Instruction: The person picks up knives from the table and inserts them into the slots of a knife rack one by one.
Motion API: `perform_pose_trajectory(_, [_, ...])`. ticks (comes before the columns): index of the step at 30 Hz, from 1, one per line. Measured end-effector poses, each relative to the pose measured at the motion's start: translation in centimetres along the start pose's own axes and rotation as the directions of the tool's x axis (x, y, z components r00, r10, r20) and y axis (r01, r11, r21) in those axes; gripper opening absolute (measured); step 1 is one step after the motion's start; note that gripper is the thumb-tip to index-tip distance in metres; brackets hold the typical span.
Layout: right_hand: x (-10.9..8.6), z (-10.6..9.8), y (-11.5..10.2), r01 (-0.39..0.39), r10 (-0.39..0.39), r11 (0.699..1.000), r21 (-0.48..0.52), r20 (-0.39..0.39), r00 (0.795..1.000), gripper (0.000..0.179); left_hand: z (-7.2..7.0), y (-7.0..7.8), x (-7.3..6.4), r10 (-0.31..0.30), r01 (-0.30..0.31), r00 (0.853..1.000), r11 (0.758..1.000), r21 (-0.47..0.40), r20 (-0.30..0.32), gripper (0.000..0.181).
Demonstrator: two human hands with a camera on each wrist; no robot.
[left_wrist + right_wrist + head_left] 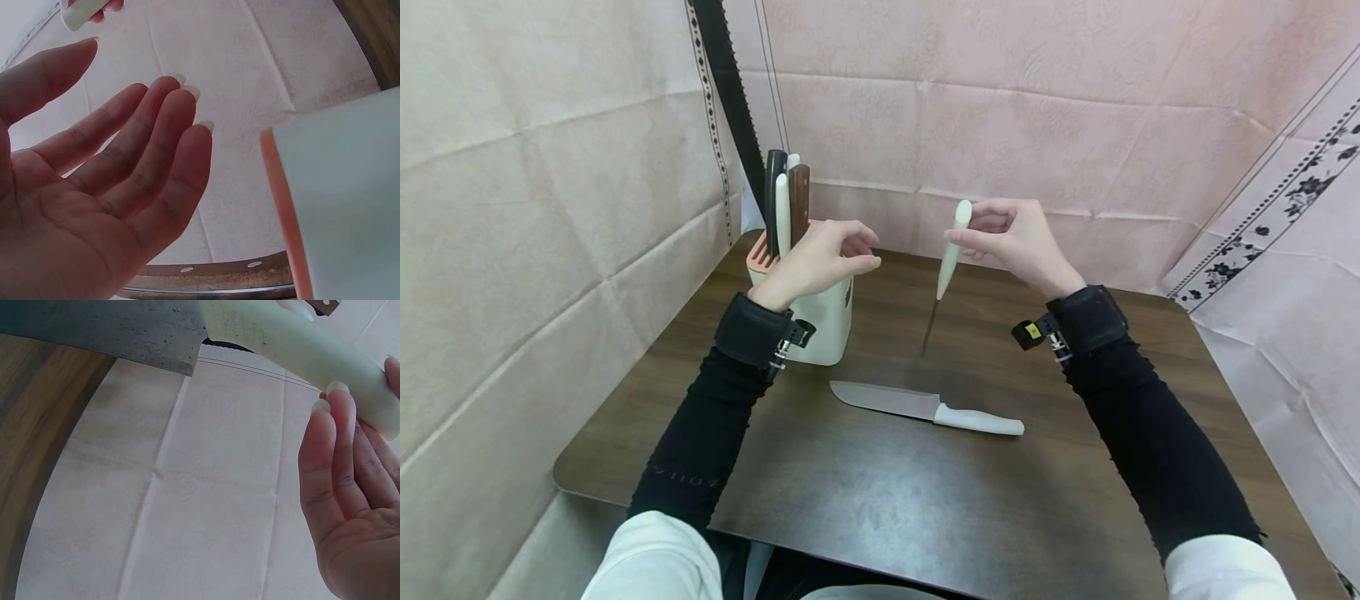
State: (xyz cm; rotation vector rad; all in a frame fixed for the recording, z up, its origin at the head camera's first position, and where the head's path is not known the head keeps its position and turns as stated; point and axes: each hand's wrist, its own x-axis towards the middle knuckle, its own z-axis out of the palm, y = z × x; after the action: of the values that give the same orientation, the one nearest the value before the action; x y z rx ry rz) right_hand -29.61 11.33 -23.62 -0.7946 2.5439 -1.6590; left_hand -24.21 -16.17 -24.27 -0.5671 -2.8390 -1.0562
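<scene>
My right hand [1017, 242] pinches the pale handle of a kitchen knife [952, 257] near its end, above the table. The knife tilts with its blade downward; the right wrist view shows a broad, stained grey blade [119, 331]. My left hand [820, 260] holds nothing, its fingers loosely bent, in front of and partly over the knife block [827, 321]. This block is pale with an orange slotted top, and black, white and brown knife handles stand in it. A second knife [977, 419], white-handled, lies flat on the table with its blade to the left.
The brown wooden table [865, 492] has a rounded front left corner. Pale cloth [1037, 150] hangs behind it and along the left side. A dark strip [730, 92] runs down the cloth behind the block.
</scene>
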Motion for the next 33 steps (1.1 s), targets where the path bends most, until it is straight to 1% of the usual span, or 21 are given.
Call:
perform_pose_trajectory(9, [0.2, 0.5, -0.4, 0.006, -0.006, 1.0, -0.003, 0.009, 1.0, 0.031, 0.5, 0.3, 0.2, 0.015, -0.015, 1.0, 1.0, -0.015, 0.02, 0.035])
perform_pose_trajectory(15, [0.3, 0.9, -0.7, -0.003, 0.003, 1.0, 0.015, 0.011, 1.0, 0.033, 1.0, 1.1, 0.5, 0.018, -0.017, 0.999, 1.0, -0.024, 0.036, 0.037])
perform_pose_trajectory(21, [0.4, 1.1, -0.7, 0.012, -0.013, 1.0, 0.006, 0.008, 1.0, 0.031, 1.6, 1.6, 0.8, 0.046, -0.044, 0.997, 0.998, -0.044, 0.062, 0.038])
perform_pose_trajectory(28, [0.5, 1.4, -0.8, 0.016, -0.016, 1.0, 0.013, 0.009, 1.0, 0.03, 2.1, 1.5, 1.0, 0.066, -0.064, 0.995, 0.998, -0.026, 0.074, 0.039])
perform_pose_trajectory(33, [0.6, 1.7, -0.9, 0.035, -0.035, 0.999, 0.022, 0.005, 0.999, 0.031, 2.4, 1.7, 1.1, 0.069, -0.066, 0.994, 0.997, -0.045, 0.083, 0.041])
